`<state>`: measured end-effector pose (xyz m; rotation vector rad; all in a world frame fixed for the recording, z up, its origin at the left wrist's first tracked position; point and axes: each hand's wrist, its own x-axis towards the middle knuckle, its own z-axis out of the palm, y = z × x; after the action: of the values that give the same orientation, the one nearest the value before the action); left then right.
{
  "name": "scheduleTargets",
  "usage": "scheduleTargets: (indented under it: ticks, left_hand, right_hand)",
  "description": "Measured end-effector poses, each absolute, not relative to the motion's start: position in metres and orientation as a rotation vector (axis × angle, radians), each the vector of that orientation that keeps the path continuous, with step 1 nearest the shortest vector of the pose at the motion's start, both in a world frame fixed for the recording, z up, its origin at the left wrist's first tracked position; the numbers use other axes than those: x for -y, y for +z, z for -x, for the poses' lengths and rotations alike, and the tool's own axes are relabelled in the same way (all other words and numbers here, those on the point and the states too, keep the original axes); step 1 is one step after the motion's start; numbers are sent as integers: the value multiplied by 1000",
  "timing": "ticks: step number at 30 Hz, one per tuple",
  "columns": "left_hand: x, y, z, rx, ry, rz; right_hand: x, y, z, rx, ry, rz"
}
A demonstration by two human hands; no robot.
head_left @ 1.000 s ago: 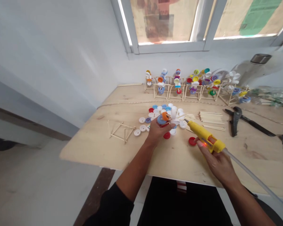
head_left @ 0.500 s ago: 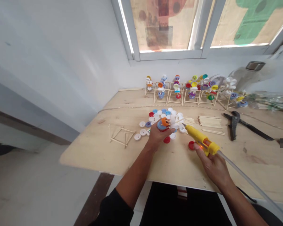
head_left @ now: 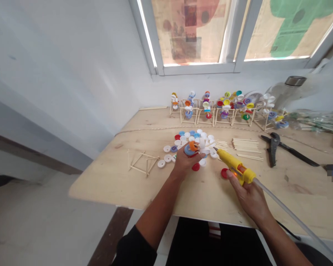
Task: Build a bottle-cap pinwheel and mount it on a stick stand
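My left hand is closed around a small wheel of bottle caps on sticks, with orange, blue and white caps showing. My right hand grips a yellow hot glue gun by its handle, and a small light glows on it. A clear glue stick trails out of the gun's back. The gun's nozzle points at the wheel's white cap; whether they touch I cannot tell. Loose bottle caps, mostly white, lie around and behind my left hand. One red cap sits beside the gun.
A square stick frame lies on the left of the wooden table. Several finished cap wheels on stick stands line the back. Thin sticks, pliers and a dark flat tool are on the right.
The whole view has shifted slightly. Both hands keep nearly the same pose, with the glue gun's nozzle still near the cap wheel.
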<state>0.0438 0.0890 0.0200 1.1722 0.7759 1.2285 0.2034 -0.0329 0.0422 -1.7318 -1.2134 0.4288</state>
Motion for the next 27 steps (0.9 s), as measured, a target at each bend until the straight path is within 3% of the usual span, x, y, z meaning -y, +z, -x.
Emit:
scheduleTargets:
  ticks: [27]
  left_hand:
    - [-89,21,-42,-784,1236,-1214]
  right_hand:
    - [33,38,-207,1211,436,1743]
